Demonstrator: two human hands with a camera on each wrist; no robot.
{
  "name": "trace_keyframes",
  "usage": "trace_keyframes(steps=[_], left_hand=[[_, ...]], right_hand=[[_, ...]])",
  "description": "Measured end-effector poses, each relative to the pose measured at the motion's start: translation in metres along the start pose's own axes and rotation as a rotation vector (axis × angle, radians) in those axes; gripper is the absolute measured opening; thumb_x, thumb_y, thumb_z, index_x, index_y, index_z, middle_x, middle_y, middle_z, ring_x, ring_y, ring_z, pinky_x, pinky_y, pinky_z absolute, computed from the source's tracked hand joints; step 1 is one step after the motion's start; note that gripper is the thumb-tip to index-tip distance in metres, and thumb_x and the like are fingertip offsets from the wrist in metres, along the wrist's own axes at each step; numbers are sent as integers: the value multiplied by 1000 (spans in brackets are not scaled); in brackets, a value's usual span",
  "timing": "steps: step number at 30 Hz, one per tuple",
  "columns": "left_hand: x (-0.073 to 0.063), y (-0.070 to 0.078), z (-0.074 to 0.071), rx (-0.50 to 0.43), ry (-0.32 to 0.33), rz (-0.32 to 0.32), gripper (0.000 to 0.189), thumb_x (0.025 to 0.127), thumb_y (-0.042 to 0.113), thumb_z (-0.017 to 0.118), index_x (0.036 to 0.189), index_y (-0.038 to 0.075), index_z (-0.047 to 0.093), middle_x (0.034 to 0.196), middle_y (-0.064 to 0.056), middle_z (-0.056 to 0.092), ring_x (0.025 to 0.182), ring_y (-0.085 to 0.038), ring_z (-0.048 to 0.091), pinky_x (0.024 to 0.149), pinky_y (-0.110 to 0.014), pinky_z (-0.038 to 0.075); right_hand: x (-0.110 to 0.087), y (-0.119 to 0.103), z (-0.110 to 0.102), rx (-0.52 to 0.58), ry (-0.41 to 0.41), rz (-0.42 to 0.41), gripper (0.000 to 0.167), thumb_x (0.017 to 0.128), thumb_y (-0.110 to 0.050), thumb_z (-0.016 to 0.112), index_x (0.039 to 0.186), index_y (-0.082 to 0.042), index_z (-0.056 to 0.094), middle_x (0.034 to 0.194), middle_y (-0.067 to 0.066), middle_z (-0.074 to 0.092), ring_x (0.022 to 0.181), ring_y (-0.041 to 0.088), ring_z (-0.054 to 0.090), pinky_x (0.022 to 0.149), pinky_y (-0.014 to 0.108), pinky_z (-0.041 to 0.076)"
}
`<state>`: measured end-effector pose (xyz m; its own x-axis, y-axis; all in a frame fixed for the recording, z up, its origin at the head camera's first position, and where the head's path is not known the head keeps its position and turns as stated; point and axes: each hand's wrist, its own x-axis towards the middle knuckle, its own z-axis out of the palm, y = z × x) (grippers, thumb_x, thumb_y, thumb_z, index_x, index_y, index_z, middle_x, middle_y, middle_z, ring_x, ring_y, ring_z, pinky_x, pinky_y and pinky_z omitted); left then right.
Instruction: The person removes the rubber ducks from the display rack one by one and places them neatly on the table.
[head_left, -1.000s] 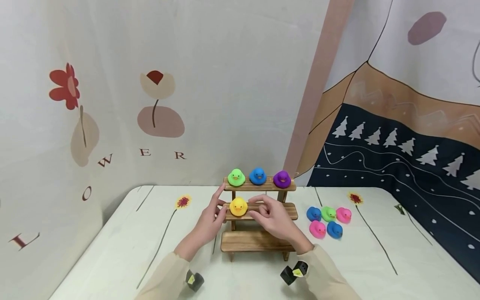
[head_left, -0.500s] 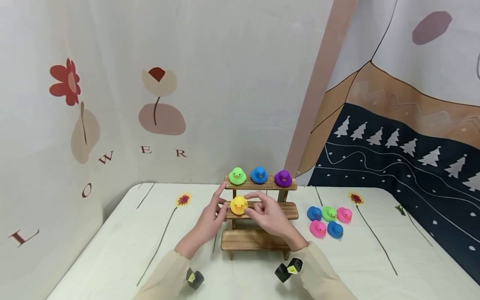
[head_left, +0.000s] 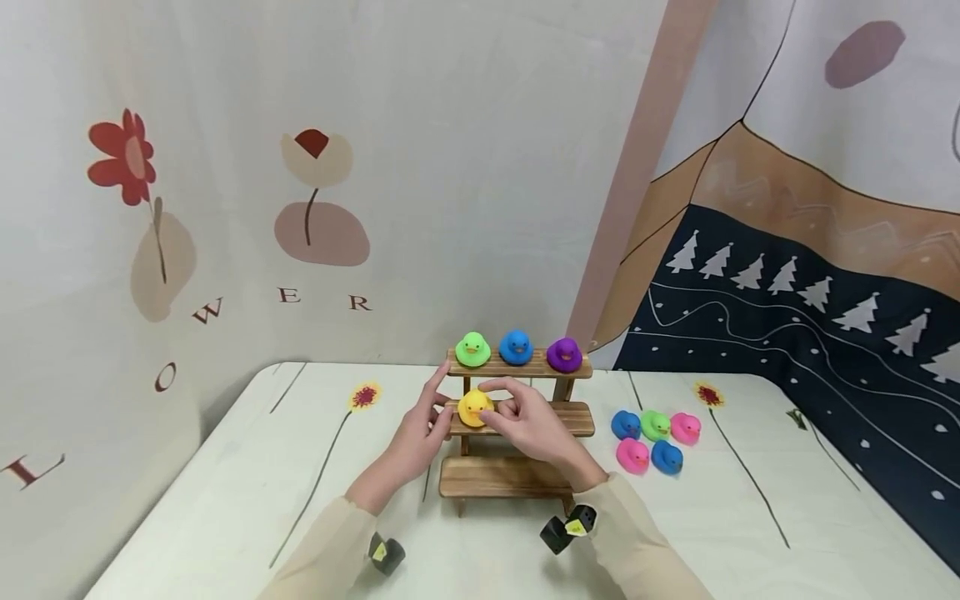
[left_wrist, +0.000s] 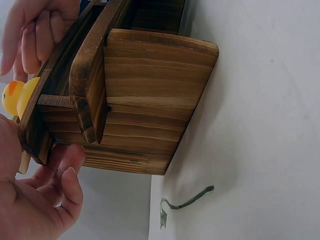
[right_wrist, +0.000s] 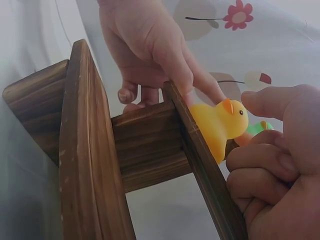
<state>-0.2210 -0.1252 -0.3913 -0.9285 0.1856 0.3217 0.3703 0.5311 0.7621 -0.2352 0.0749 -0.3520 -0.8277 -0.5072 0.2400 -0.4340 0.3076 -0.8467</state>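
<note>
1. Our left hand [head_left: 415, 439] grips the middle shelf [head_left: 576, 418] of the wooden stand [head_left: 506, 477] at its left end.
2. Our right hand [head_left: 531, 423] curls thumb and forefinger around the yellow duck [head_left: 472, 406] on that shelf.
3. Above sit a green duck [head_left: 472, 350], a blue duck [head_left: 516, 348] and a purple duck [head_left: 564, 356].

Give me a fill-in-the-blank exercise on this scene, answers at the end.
The yellow duck sits on the ____ tier of the wooden stand.
On the top tier, the blue duck stands between the green duck and a ____ one.
The left hand is at the stand's ____ end.
The loose ducks on the table number ____.

Missing words: middle; purple; left; five
</note>
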Motion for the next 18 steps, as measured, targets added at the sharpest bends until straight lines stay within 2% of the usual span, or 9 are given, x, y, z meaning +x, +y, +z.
trace_keyframes(steps=[12,18], left_hand=[[3,2,0,-7,4,3,67,99,8,49,154,25,14,107,-12,58,68,-11,52,63,-23,47],[0,1,-1,-6,-7,-7,66,100,8,48,154,25,14,107,-12,58,68,-11,52,63,-23,47]], right_hand=[[6,-7,3,-15,27,50,34,92,-12,64,124,-3,59,55,-2,39,46,11,33,44,21,24],[3,-6,7,-21,29,66,32,92,-13,63,123,-4,61,55,-2,39,46,11,33,44,21,25]])
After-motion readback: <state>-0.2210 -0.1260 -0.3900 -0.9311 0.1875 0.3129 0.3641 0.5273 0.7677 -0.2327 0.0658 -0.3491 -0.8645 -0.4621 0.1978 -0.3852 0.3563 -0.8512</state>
